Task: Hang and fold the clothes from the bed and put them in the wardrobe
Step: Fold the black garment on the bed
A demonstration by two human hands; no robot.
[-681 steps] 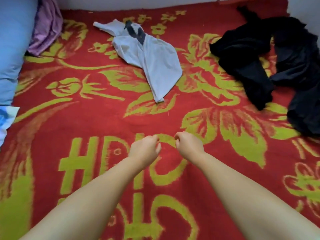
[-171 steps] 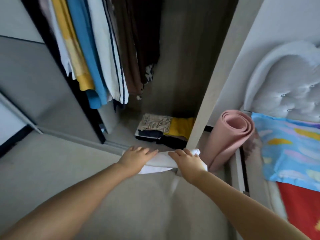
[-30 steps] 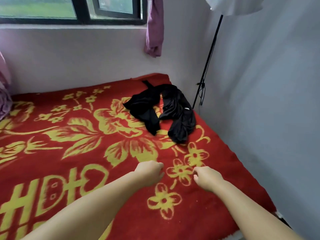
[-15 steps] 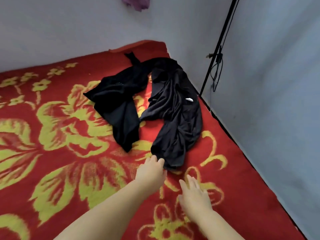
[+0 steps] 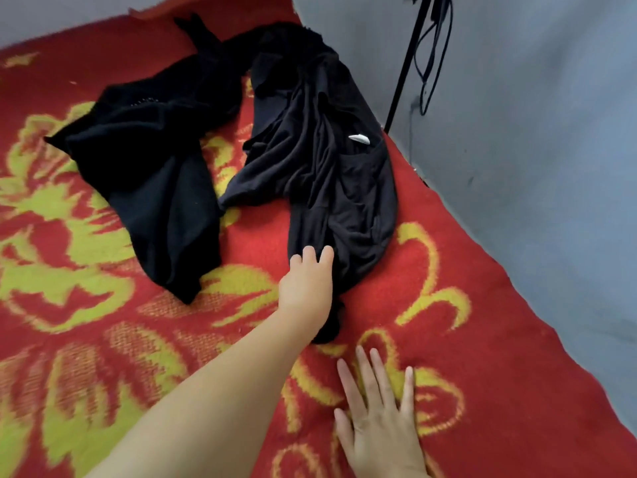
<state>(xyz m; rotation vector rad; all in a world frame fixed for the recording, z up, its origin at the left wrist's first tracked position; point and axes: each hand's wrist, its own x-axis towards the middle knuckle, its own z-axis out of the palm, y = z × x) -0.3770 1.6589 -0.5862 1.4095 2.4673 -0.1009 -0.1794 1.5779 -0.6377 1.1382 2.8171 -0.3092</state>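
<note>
Two black garments lie crumpled on the red and yellow blanket point(image 5: 482, 305) of the bed. The right black garment point(image 5: 331, 160) has a small white label showing and runs down toward me. My left hand point(image 5: 306, 288) lies on its lower end, fingers spread on the cloth, and I cannot tell whether it grips. The left black garment point(image 5: 155, 160) lies apart from both hands. My right hand point(image 5: 379, 422) rests flat and open on the blanket, just below the right garment's tip.
A grey wall point(image 5: 534, 150) runs along the bed's right edge. A black stand pole with hanging cables point(image 5: 410, 60) stands between bed and wall at the top right.
I have leaned closer to the black clothes. My left hand has reached forward onto the lower end of the right garment, and my right hand has spread flat on the blanket.
</note>
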